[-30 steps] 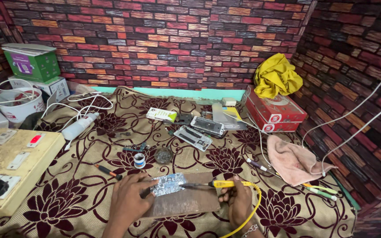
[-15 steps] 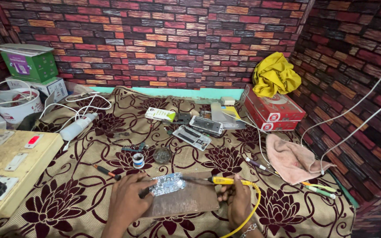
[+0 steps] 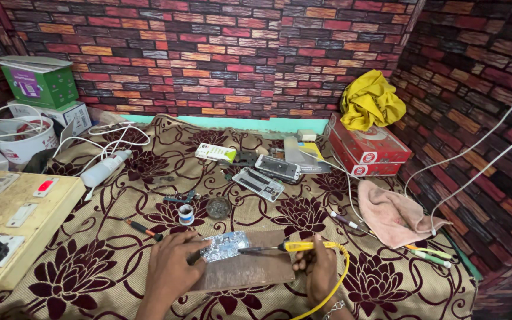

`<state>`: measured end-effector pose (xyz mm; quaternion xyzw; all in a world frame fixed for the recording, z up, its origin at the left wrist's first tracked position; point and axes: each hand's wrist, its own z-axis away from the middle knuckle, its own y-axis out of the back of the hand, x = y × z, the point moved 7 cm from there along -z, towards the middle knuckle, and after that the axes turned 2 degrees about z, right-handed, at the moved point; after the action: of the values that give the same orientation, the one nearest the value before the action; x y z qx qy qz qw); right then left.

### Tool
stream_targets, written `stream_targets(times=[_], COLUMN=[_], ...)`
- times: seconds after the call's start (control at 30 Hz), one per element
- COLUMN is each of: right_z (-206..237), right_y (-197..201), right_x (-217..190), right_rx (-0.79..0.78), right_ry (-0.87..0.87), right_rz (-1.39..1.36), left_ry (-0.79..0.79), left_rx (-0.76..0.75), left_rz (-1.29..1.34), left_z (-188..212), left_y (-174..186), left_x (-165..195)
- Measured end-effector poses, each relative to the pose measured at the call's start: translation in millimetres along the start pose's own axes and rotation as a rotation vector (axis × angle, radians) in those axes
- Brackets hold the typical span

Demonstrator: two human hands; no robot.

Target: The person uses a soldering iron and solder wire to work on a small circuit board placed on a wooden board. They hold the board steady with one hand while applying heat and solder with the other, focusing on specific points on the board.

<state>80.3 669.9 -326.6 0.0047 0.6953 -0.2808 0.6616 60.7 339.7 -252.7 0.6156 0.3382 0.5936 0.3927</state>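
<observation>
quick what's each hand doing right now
Left hand: closed on the small circuit board, pinning it to the wooden board.
Right hand: closed around the yellow soldering iron, tip at the circuit board.

A small bluish-white circuit board (image 3: 224,245) lies flat at the left end of a brown wooden board (image 3: 244,268). A yellow-handled soldering iron (image 3: 280,248) points left, its tip touching the circuit board's right edge.

Single head-worn view, angled down from above, fairly near the floral cloth (image 3: 90,266), facing the brick wall (image 3: 208,53)
</observation>
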Motion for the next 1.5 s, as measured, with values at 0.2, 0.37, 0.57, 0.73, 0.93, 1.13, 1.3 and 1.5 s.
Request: stream_targets(times=[0.2, 0.37, 0.57, 0.73, 0.93, 1.13, 1.3, 1.5], right_z=[0, 0, -1, -4, -3, -3, -3, -3], right_y=[-1, 1, 0, 4, 8, 2, -3, -8], right_x=[1, 4, 3, -1, -1, -2, -5, -8], right_rx=[-0.019, 0.017, -0.001, -0.029, -0.017, -0.029, -0.018, -0.018], right_ry=[0.012, -0.030, -0.017, 0.009, 0.016, 0.042, 0.055, 0.120], right_rz=[-0.026, 0.026, 0.029, 0.032, 0.000, 0.022, 0.087, 0.157], left_ry=[-0.017, -0.008, -0.037, -0.018, -0.031, -0.079, -0.100, -0.162], left_rx=[0.021, 0.014, 0.063, 0.003, 0.035, 0.099, 0.124, 0.150], left_rz=[0.000, -0.015, 0.013, -0.030, 0.004, 0.056, 0.104, 0.112], left_z=[-1, -2, -1, -6, -2, -1, -6, -9], left_y=[-1, -2, -1, -6, -5, 2, 5, 6], left_x=[-2, -5, -3, 1, 4, 6, 2, 2])
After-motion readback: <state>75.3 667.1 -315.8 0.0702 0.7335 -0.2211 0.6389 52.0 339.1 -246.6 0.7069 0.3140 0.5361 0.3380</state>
